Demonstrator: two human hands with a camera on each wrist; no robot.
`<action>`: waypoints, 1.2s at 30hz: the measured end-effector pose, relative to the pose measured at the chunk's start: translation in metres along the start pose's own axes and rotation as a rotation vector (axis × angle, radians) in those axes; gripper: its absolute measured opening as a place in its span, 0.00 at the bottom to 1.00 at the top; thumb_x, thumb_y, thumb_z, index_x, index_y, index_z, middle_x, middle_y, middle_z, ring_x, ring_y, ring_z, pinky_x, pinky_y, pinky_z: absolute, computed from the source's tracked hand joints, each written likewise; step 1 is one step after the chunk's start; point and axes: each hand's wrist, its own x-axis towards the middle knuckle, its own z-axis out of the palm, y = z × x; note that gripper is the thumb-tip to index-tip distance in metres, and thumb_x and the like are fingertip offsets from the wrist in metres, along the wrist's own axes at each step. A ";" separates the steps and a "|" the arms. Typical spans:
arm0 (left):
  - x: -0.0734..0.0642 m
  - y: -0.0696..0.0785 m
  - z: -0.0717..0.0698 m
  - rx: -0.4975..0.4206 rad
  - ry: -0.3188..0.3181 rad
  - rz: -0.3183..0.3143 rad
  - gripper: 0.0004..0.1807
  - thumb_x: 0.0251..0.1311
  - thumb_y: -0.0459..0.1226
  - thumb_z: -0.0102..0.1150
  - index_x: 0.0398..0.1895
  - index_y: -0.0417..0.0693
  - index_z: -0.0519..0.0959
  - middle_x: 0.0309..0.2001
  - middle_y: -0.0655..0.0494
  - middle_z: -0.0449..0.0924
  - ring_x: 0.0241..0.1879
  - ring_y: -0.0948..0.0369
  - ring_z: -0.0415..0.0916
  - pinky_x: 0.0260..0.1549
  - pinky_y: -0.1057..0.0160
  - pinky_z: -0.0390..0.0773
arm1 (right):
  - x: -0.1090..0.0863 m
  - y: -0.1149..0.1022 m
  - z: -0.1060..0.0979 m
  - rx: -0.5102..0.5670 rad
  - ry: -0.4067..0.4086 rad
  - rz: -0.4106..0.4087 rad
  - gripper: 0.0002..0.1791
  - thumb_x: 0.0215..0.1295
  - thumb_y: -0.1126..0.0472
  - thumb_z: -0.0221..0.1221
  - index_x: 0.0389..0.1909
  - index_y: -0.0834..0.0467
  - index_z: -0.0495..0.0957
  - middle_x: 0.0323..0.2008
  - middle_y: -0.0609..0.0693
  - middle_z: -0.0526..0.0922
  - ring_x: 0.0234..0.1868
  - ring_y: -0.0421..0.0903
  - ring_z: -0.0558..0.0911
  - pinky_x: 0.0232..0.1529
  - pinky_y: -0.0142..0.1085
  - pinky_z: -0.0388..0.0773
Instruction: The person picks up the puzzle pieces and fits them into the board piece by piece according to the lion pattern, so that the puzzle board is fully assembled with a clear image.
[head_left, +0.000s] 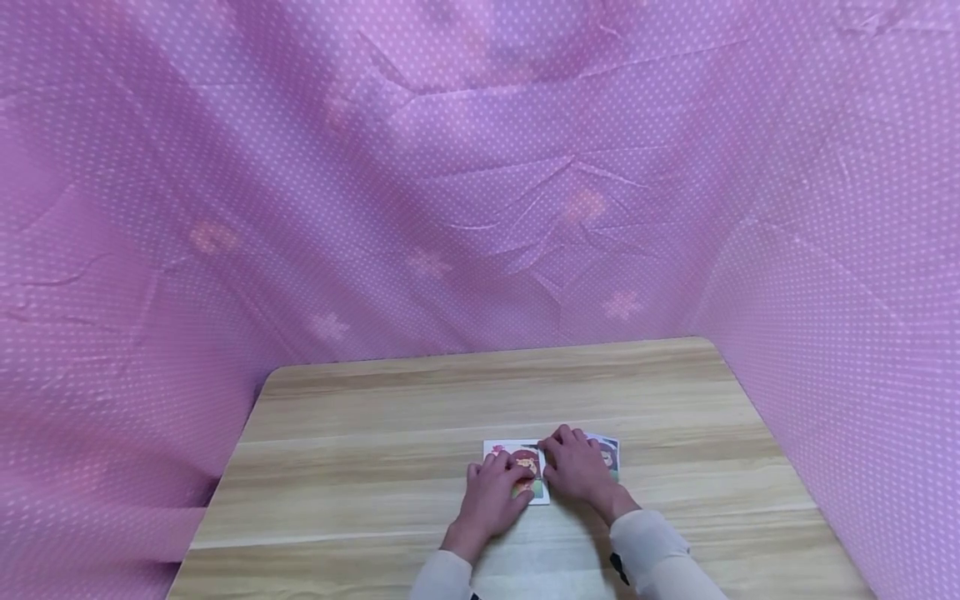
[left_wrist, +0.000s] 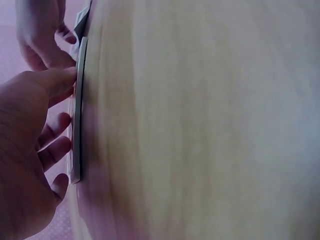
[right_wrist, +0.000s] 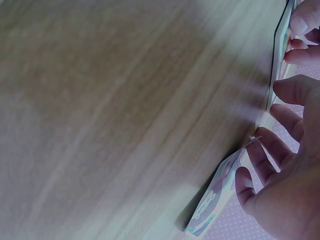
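A flat board (head_left: 536, 493) with a cartoon animal picture and a pale border lies on the table. My left hand (head_left: 491, 497) rests over its left and middle part, the thumb near the lower right corner. In the left wrist view the same board (left_wrist: 78, 115) shows edge-on, and the left hand (left_wrist: 25, 145) has its fingers spread along it. My right hand (head_left: 576, 467) touches the board's right edge with its fingertips. Partly beneath this hand lies a second picture card (head_left: 609, 454), tilted to the right. In the right wrist view this card (right_wrist: 207, 207) bears a pale animal face.
The wooden table (head_left: 360, 467) has rounded far corners. A pink dotted cloth (head_left: 487, 208) hangs behind it and along both sides. Light sleeves (head_left: 652, 546) cover both forearms, with a dark strap at the right wrist.
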 end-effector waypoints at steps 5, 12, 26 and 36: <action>0.001 0.003 0.003 0.041 0.015 -0.035 0.16 0.56 0.56 0.59 0.47 0.70 0.82 0.46 0.61 0.74 0.45 0.60 0.67 0.41 0.54 0.62 | 0.003 -0.001 0.000 -0.011 0.022 -0.026 0.21 0.61 0.49 0.60 0.55 0.47 0.78 0.49 0.48 0.74 0.50 0.49 0.73 0.49 0.51 0.71; -0.006 0.000 0.001 0.001 0.018 -0.059 0.16 0.59 0.54 0.59 0.48 0.66 0.82 0.47 0.61 0.76 0.44 0.61 0.67 0.42 0.56 0.64 | 0.006 0.001 0.004 0.001 -0.016 -0.009 0.22 0.61 0.48 0.60 0.57 0.46 0.77 0.50 0.47 0.74 0.51 0.49 0.72 0.52 0.50 0.70; -0.014 -0.038 -0.025 -0.168 0.130 -0.212 0.22 0.62 0.51 0.57 0.58 0.59 0.76 0.58 0.58 0.75 0.58 0.55 0.69 0.55 0.46 0.67 | 0.006 0.008 0.002 0.038 -0.021 0.030 0.24 0.58 0.49 0.62 0.58 0.46 0.76 0.50 0.47 0.74 0.52 0.50 0.71 0.54 0.53 0.67; -0.001 -0.080 -0.068 -0.003 0.130 -0.238 0.28 0.66 0.52 0.51 0.68 0.57 0.68 0.67 0.52 0.68 0.67 0.49 0.63 0.63 0.39 0.60 | 0.006 0.014 -0.005 0.091 0.051 0.069 0.23 0.59 0.51 0.62 0.56 0.46 0.76 0.53 0.51 0.77 0.54 0.54 0.75 0.53 0.57 0.68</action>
